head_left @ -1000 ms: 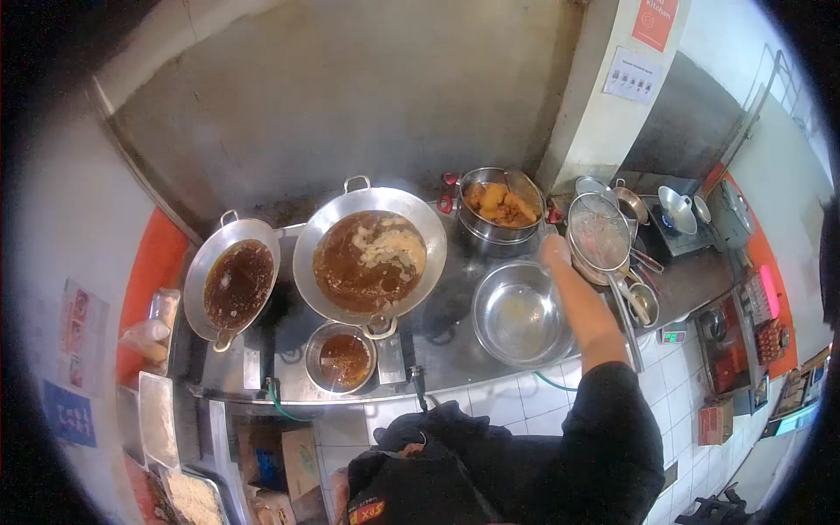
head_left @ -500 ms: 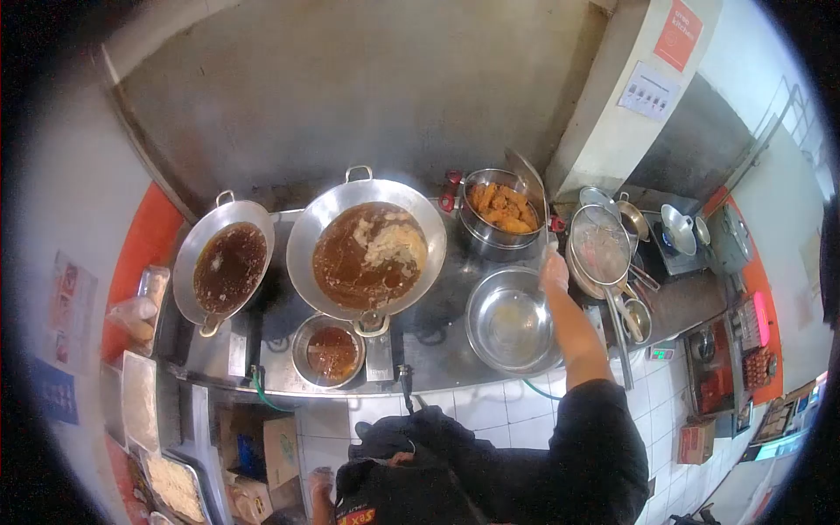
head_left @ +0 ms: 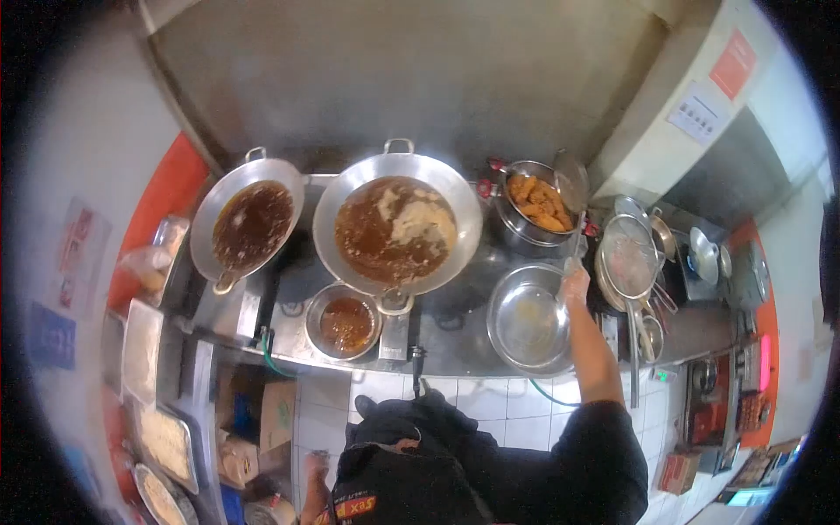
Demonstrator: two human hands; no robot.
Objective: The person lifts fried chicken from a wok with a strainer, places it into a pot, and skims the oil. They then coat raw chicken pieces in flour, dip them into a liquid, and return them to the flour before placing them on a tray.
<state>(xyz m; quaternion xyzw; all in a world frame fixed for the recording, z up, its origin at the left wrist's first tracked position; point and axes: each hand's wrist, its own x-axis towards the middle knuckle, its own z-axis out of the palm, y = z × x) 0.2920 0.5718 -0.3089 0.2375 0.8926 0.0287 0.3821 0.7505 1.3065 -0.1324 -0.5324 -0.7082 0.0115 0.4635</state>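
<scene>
My right hand (head_left: 574, 282), in what looks like a clear glove, is closed around the handle of a skimmer (head_left: 571, 181). The skimmer's round head is tilted up at the right rim of a steel pot (head_left: 523, 234). Golden-brown fried pieces (head_left: 538, 203) fill the basket on top of that pot. Below my right wrist lies a wide steel basin (head_left: 505, 325) with a little pale residue inside. Low beside my body hangs my left hand (head_left: 317, 465), away from the counter; its fingers are too small and blurred to read.
Two large woks of dark oil stand at left (head_left: 205, 229) and centre (head_left: 328, 210), the centre one with pale foam. A small pan (head_left: 315, 343) of brown liquid sits in front. Strainers (head_left: 628, 254) rest at right. Trays of pale crumbs (head_left: 168, 444) line the lower left.
The view has shifted, so the counter appears farther right. The skimmer head has moved slightly right relative to the pot, with my right hand still on its handle. My left hand stays low.
</scene>
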